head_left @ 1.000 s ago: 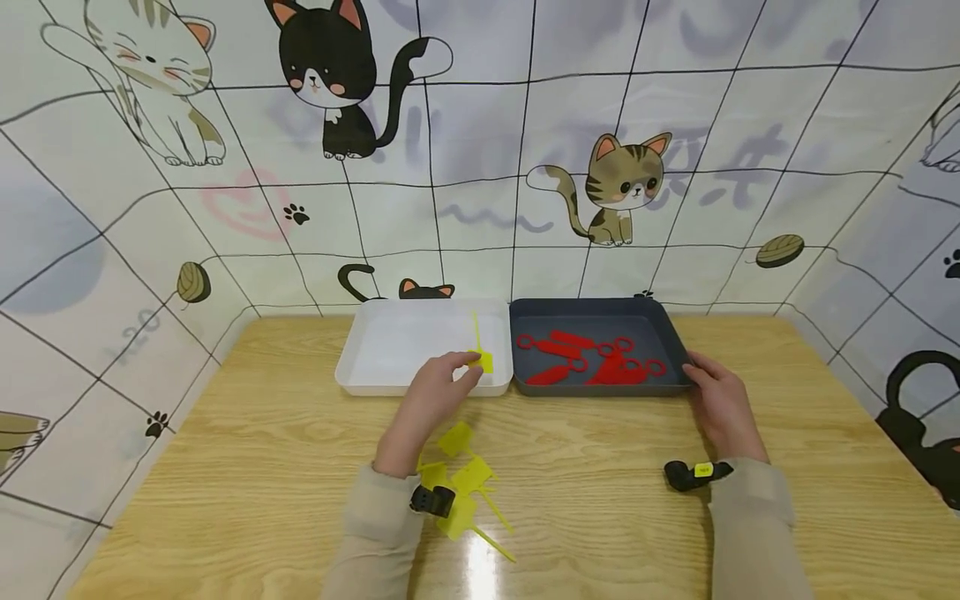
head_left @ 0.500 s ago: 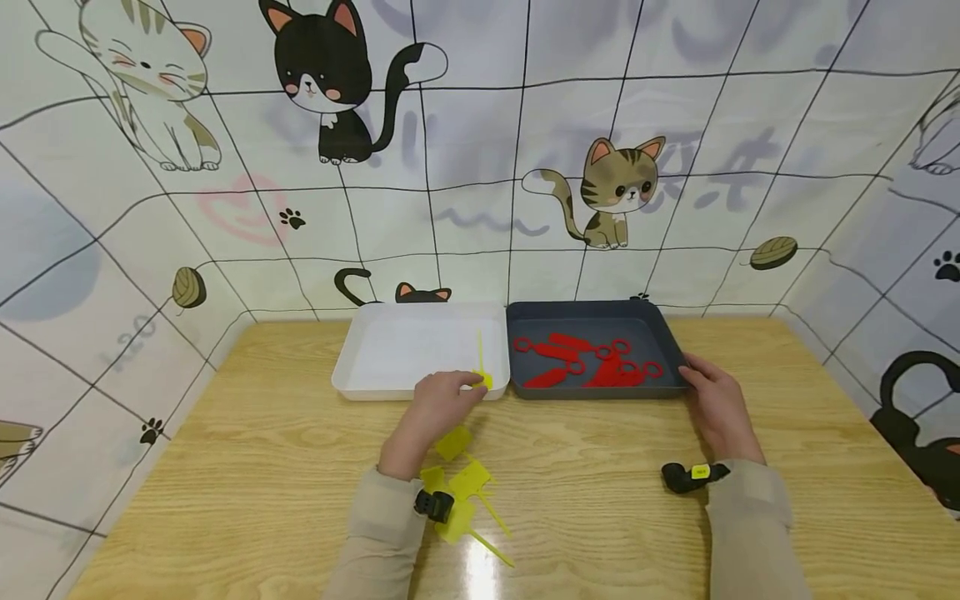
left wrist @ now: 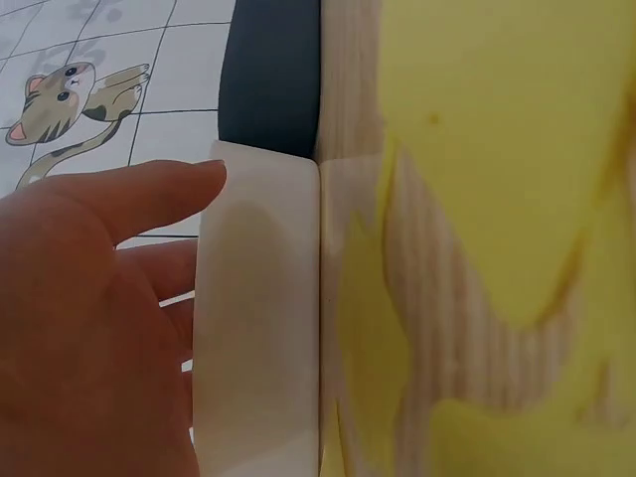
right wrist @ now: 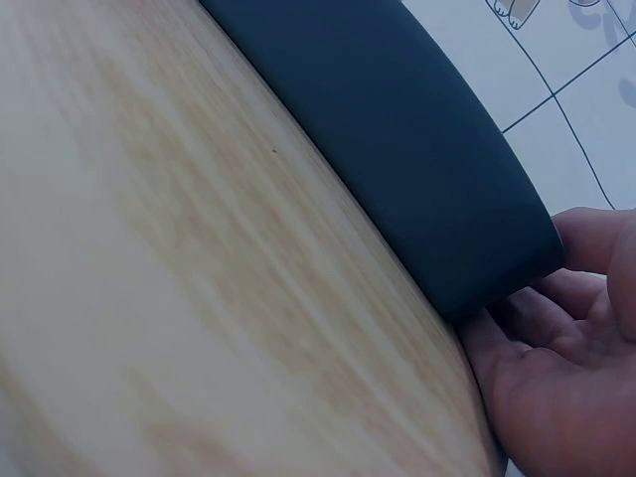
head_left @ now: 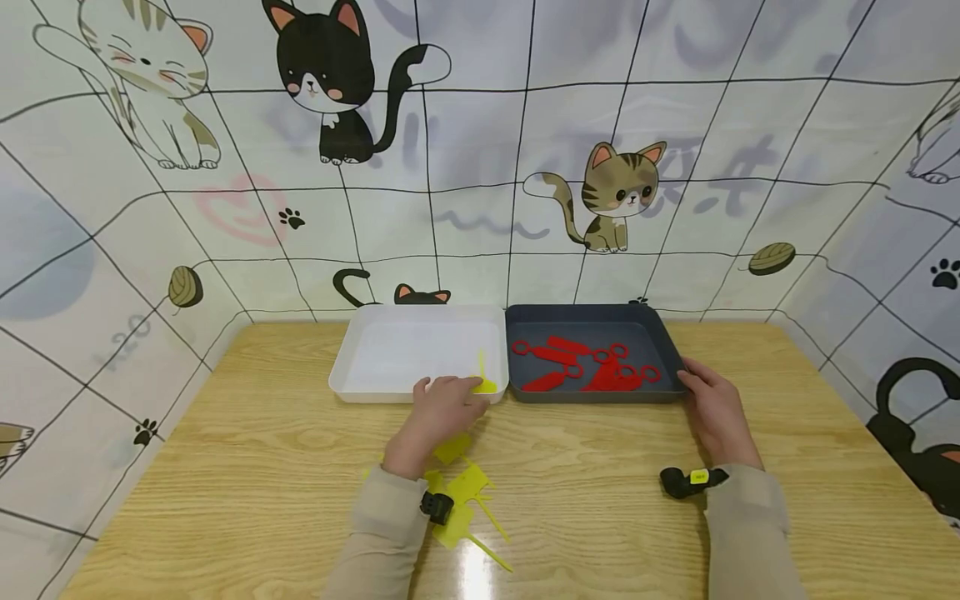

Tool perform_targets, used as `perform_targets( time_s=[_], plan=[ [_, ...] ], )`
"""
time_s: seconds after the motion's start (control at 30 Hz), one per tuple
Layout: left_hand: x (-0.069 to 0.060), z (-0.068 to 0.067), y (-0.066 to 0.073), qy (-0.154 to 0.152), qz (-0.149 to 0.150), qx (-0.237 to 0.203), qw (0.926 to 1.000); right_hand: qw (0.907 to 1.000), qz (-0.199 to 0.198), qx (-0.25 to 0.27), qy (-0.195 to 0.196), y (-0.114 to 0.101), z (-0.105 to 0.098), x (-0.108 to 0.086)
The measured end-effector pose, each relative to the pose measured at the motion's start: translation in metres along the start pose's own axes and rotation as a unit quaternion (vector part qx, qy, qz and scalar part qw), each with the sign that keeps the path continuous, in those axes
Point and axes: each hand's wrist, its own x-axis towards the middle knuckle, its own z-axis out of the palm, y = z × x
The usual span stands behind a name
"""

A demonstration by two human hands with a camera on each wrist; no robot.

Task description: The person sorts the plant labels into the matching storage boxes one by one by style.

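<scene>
My left hand [head_left: 442,412] is at the front right corner of the white tray [head_left: 347,367], its fingers reaching over the front wall. A yellow tag [head_left: 487,388] with a thin tail lies in that corner, under the fingertips. In the left wrist view the thumb [left wrist: 189,189] is at the tray's rim, and the other fingers are partly hidden behind the wall. My right hand [head_left: 718,417] grips the right front corner of the dark grey tray [head_left: 600,398]. The right wrist view shows its fingers curled at the lower corner of the grey tray [right wrist: 397,159].
Several red tags [head_left: 551,381] with ring ends lie in the grey tray, which stands against the white one. More yellow tags [head_left: 468,482] lie on the wooden table [head_left: 585,500], partly under my left forearm. A cat-print sheet [head_left: 480,208] hangs behind.
My left hand has lowered and drawn slightly toward me, and the yellow tag has come down into the white tray's front corner. My right hand has stayed on the grey tray.
</scene>
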Motion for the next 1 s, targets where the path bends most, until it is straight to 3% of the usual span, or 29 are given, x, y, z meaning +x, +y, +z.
perform_targets(
  time_s=[0.37, 1.0],
  plan=[
    [-0.0007, 0.0066, 0.0018, 0.013, 0.007, 0.081, 0.9966, 0.9998, -0.001, 0.022, -0.004, -0.0013, 0.0003, -0.0002],
    [0.0011, 0.0073, 0.0007, 0.015, 0.006, 0.068, 0.9976, 0.9998, 0.006, 0.020, 0.000, -0.0017, -0.0004, 0.0001]
  ],
)
